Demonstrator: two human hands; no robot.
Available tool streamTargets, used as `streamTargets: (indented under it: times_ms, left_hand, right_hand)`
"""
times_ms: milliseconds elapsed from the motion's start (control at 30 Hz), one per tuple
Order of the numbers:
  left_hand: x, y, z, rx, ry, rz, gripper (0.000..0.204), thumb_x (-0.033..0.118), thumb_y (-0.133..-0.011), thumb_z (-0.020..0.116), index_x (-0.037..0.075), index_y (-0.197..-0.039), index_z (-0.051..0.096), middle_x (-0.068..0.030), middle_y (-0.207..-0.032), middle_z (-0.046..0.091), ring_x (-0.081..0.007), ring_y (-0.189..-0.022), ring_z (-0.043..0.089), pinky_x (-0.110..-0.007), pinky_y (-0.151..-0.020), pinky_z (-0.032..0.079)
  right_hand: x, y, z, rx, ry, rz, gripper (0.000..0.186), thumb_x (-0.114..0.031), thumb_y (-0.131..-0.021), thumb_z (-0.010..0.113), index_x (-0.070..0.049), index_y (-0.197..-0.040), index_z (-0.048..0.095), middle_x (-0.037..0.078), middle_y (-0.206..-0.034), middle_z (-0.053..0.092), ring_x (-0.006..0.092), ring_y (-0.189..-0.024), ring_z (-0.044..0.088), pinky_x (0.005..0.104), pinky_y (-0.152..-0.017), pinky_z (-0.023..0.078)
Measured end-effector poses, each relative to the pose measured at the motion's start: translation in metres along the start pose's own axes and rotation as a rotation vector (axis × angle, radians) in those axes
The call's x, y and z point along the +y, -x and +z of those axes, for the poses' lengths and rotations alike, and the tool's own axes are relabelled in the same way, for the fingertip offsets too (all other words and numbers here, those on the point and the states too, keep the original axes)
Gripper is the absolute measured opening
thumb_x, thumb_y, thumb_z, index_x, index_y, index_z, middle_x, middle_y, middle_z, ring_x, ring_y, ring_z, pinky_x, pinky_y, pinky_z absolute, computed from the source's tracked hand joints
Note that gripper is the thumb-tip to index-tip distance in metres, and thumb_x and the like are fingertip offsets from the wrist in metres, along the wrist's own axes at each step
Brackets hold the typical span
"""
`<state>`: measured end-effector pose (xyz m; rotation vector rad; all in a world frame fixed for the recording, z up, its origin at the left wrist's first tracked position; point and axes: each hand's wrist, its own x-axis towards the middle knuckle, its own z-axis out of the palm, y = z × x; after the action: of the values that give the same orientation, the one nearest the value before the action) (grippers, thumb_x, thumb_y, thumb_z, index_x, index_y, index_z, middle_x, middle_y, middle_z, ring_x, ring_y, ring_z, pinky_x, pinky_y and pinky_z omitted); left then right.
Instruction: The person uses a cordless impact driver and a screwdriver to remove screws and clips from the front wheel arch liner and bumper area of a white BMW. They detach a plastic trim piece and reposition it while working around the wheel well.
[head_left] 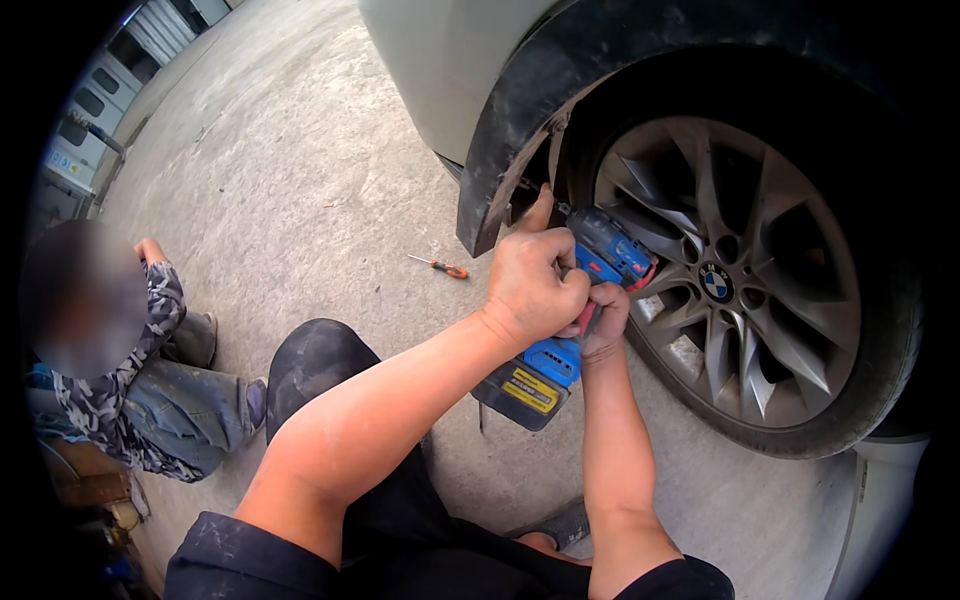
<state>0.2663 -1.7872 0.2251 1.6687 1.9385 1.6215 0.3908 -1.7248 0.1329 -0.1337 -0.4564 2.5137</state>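
Observation:
My right hand (606, 318) is closed around the red-and-blue grip of a cordless drill (618, 252), a blue and black tool with a yellow-labelled battery at its base. The drill's nose points up into the gap between the black wheel arch trim (500, 165) and the tyre. Just left of the tool, my left hand (535, 275) has most fingers curled, with one finger stretched up by the trim's inner edge. What the curled fingers hold, if anything, is hidden. The drill's tip is hard to make out.
An alloy wheel (730, 290) with its tyre stands close on the right, under a light-coloured car body (440, 70). A screwdriver (440, 267) with an orange-and-black handle lies on the concrete floor (290, 180). Another person (170, 400) crouches at the left.

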Motion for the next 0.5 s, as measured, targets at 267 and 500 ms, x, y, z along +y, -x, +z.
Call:
streamTargets:
  times_ms: [267, 500]
  left_hand:
    - [0.004, 0.000, 0.001, -0.051, 0.040, -0.116, 0.010, 0.007, -0.063, 0.062, 0.001, -0.058, 0.056, -0.0546, -0.125, 0.047, -0.0460, -0.078, 0.072, -0.042, -0.074, 0.059]
    - [0.003, 0.000, -0.001, -0.048, 0.037, -0.102, 0.009, 0.007, -0.063, 0.061, 0.001, -0.058, 0.055, -0.0547, -0.125, 0.048, -0.0468, -0.079, 0.071, -0.042, -0.073, 0.059]
  right_hand:
    - [-0.001, 0.001, -0.005, -0.016, -0.002, 0.060, 0.060, -0.020, -0.071, 0.060, 0.001, -0.127, 0.054, 0.015, -0.081, 0.061, 0.0200, -0.061, 0.058, 0.0263, -0.042, 0.041]
    - [0.001, 0.000, -0.011, -0.037, -0.155, 0.137, 0.061, -0.020, -0.070, 0.061, 0.002, -0.127, 0.054, 0.014, -0.083, 0.062, 0.0193, -0.062, 0.059, 0.0273, -0.042, 0.042]
